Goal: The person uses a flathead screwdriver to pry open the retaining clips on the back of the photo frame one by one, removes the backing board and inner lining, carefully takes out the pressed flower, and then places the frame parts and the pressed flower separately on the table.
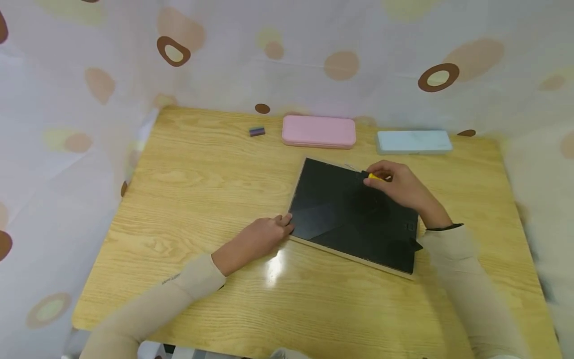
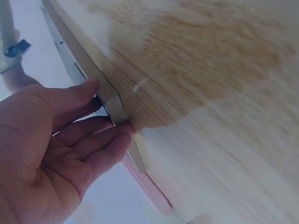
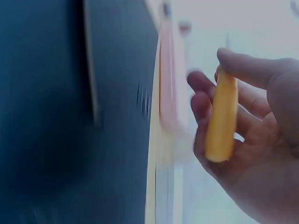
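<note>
A black rectangular board [image 1: 334,199] with a light wood-coloured edge lies at a slant on the table. At its near left corner my left hand [image 1: 271,232] holds the edge, thumb on one side and fingers on the other; the left wrist view shows the corner block [image 2: 116,109] between them. My right hand [image 1: 394,184] is over the board's far edge, pinching a tool with a yellow handle [image 3: 222,116]. A thin shaft [image 3: 227,41] sticks out past the thumb, blurred, so I cannot tell the tool's exact kind.
Behind the board stand a pink case [image 1: 318,131] and a pale blue case [image 1: 414,141] along the table's back edge. A small dark block [image 1: 257,131] lies left of the pink case. Patterned curtain [image 1: 287,55] surrounds the wooden table [image 1: 193,174].
</note>
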Tool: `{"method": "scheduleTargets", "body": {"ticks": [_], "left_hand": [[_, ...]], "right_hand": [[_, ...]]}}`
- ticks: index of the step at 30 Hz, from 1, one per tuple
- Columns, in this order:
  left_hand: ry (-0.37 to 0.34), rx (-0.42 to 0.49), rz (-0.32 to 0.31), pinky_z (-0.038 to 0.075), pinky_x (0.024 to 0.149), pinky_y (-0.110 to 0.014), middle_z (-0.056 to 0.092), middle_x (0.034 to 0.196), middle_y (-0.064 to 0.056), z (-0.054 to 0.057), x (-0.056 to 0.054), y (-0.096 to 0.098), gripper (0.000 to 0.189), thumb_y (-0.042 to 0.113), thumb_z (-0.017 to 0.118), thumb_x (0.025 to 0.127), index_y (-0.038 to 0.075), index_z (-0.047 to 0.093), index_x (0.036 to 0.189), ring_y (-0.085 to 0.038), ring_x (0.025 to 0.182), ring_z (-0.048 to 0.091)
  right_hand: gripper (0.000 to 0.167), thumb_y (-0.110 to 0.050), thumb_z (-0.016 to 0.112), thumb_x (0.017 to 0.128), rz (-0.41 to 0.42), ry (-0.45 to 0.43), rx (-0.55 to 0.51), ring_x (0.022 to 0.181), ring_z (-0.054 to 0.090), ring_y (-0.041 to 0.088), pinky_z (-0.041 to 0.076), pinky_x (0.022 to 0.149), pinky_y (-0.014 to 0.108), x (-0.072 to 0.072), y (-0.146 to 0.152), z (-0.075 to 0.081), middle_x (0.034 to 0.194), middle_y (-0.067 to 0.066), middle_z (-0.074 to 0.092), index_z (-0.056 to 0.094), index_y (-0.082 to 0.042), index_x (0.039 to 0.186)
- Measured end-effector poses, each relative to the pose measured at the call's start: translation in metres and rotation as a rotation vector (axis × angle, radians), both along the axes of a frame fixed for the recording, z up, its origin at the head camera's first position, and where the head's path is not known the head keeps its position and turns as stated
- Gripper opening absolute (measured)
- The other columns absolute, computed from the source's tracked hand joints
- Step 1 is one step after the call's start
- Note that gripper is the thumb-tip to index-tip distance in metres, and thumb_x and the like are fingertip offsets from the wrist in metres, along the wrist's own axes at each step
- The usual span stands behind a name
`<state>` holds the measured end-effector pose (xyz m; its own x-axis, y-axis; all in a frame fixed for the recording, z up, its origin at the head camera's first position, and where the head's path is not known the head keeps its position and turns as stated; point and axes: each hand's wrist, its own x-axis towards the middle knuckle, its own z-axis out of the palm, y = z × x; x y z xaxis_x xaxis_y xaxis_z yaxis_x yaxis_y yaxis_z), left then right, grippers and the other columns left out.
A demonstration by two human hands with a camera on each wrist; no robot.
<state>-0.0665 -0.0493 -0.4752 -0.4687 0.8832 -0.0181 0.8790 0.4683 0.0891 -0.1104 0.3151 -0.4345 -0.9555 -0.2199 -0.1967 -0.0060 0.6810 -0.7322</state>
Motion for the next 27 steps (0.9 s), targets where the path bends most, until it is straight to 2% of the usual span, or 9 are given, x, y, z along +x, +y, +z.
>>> {"method": "scheduleTargets", "body": {"ticks": [4, 7, 13, 15, 17, 21, 24, 27], "left_hand": [[0.012, 0.079, 0.033, 0.059, 0.066, -0.031, 0.066, 0.128, -0.018, -0.002, 0.002, -0.001, 0.025, 0.017, 0.07, 0.093, 0.005, 0.073, 0.115, -0.026, 0.104, 0.071], [0.017, 0.139, 0.048, 0.059, 0.07, -0.033, 0.068, 0.124, -0.018, -0.003, 0.001, 0.0, 0.02, 0.02, 0.07, 0.094, 0.005, 0.074, 0.106, -0.027, 0.098, 0.072], [0.181, 0.214, 0.052, 0.056, 0.071, -0.029, 0.073, 0.092, -0.004, 0.008, -0.011, 0.013, 0.016, 0.024, 0.071, 0.093, 0.01, 0.074, 0.087, -0.018, 0.08, 0.069], [0.188, 0.21, 0.068, 0.055, 0.069, -0.029, 0.071, 0.086, -0.002, 0.014, -0.019, 0.018, 0.019, 0.027, 0.072, 0.093, 0.01, 0.074, 0.086, -0.017, 0.078, 0.068], [0.121, 0.193, 0.081, 0.056, 0.075, -0.031, 0.074, 0.095, -0.004, 0.02, -0.029, 0.024, 0.023, 0.031, 0.072, 0.093, 0.009, 0.076, 0.093, -0.019, 0.086, 0.07], [-0.135, 0.138, 0.107, 0.055, 0.089, -0.037, 0.069, 0.123, -0.012, 0.029, -0.053, 0.035, 0.038, 0.038, 0.068, 0.095, 0.006, 0.074, 0.115, -0.025, 0.11, 0.067], [-0.31, 0.102, 0.124, 0.052, 0.097, -0.04, 0.062, 0.136, -0.014, 0.032, -0.078, 0.046, 0.044, 0.04, 0.066, 0.097, 0.006, 0.07, 0.125, -0.028, 0.121, 0.062], [-0.412, 0.059, 0.115, 0.048, 0.102, -0.041, 0.058, 0.14, -0.012, 0.033, -0.104, 0.061, 0.045, 0.039, 0.064, 0.098, 0.006, 0.066, 0.13, -0.028, 0.126, 0.057]], "right_hand": [[0.028, -0.019, 0.067, 0.098, -0.068, 0.074, 0.084, 0.118, 0.054, 0.043, 0.043, 0.096, 0.059, -0.008, 0.036, -0.001, 0.125, 0.023, 0.061, 0.067, 0.001, 0.118], [0.026, -0.013, 0.068, 0.097, -0.09, 0.082, 0.147, 0.119, 0.053, 0.045, 0.041, 0.099, 0.061, -0.016, 0.059, -0.005, 0.126, 0.025, 0.06, 0.068, 0.003, 0.117], [0.028, -0.008, 0.07, 0.094, -0.105, 0.056, 0.245, 0.116, 0.053, 0.047, 0.041, 0.098, 0.062, -0.031, 0.087, -0.02, 0.124, 0.032, 0.06, 0.068, 0.007, 0.118], [0.03, -0.008, 0.07, 0.093, -0.126, 0.03, 0.239, 0.116, 0.054, 0.047, 0.042, 0.097, 0.061, -0.035, 0.093, -0.025, 0.124, 0.032, 0.06, 0.068, 0.008, 0.118], [0.032, -0.011, 0.071, 0.093, -0.149, 0.004, 0.221, 0.115, 0.054, 0.047, 0.042, 0.097, 0.061, -0.038, 0.097, -0.031, 0.124, 0.032, 0.061, 0.067, 0.008, 0.118], [0.034, -0.014, 0.072, 0.093, -0.184, -0.036, 0.182, 0.113, 0.057, 0.046, 0.045, 0.095, 0.058, -0.04, 0.103, -0.041, 0.123, 0.032, 0.061, 0.067, 0.008, 0.119], [0.033, -0.013, 0.071, 0.094, -0.196, -0.039, 0.164, 0.113, 0.058, 0.045, 0.045, 0.095, 0.057, -0.04, 0.104, -0.045, 0.124, 0.032, 0.061, 0.067, 0.008, 0.119], [0.032, -0.011, 0.07, 0.094, -0.204, -0.039, 0.148, 0.115, 0.057, 0.045, 0.045, 0.096, 0.058, -0.039, 0.104, -0.048, 0.125, 0.032, 0.061, 0.067, 0.008, 0.119]]}}
